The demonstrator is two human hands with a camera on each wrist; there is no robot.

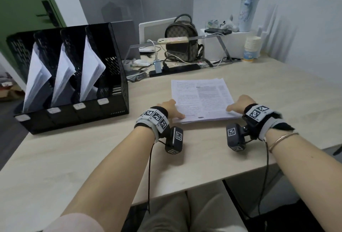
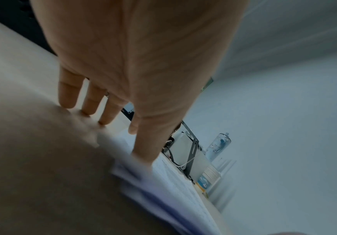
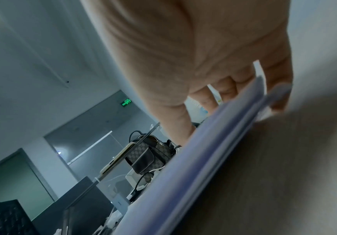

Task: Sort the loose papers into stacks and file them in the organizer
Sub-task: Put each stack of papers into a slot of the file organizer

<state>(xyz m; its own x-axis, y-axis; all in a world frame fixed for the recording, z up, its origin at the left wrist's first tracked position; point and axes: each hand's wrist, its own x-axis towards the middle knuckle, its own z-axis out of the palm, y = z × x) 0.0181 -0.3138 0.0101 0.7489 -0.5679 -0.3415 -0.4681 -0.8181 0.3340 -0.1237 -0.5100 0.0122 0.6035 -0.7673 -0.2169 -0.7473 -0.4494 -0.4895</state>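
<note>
Both hands at the paper stack, centre of the frame

The left hand (image 1: pixel 171 108) pins the stack (image 1: pixel 200 98) with its thumb, fingers straight on the desk (image 1: pixel 83 154); the right hand (image 1: pixel 240 104) pinches the right edge. The organizer (image 1: pixel 114 83), upper left, holds three bundles.

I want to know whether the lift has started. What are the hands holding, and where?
The paper stack, by its near corners: the left hand at the near-left, the right hand at the near-right, fingers under the edge.
</note>
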